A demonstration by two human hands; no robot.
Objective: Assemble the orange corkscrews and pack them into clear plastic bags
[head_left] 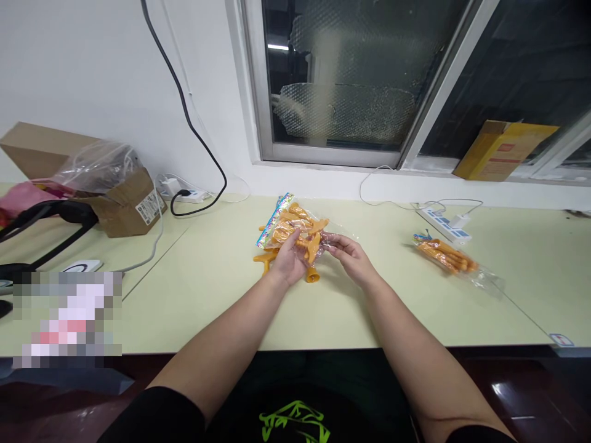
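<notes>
A clear plastic bag [300, 224] of orange plastic pieces is held up over the table in front of me. Its colourful printed header [276, 220] tilts toward the upper left. My left hand [290, 261] grips the lower side of the bag, thumb over its front. At the bag's right end, my right hand [349, 255] has its fingers closed on the clear film. Loose orange plastic pieces lie below, one T-shaped piece [263, 261] left of my left hand and a cup-ended piece [313, 275] between the hands. The bag partly hides other pieces.
Another bag of orange pieces [446, 255] lies to the right, near a white power strip [443, 224]. An open cardboard box [127, 206] stands at the left, beside a black cable [203, 135]. A yellow package [503, 151] leans on the window sill.
</notes>
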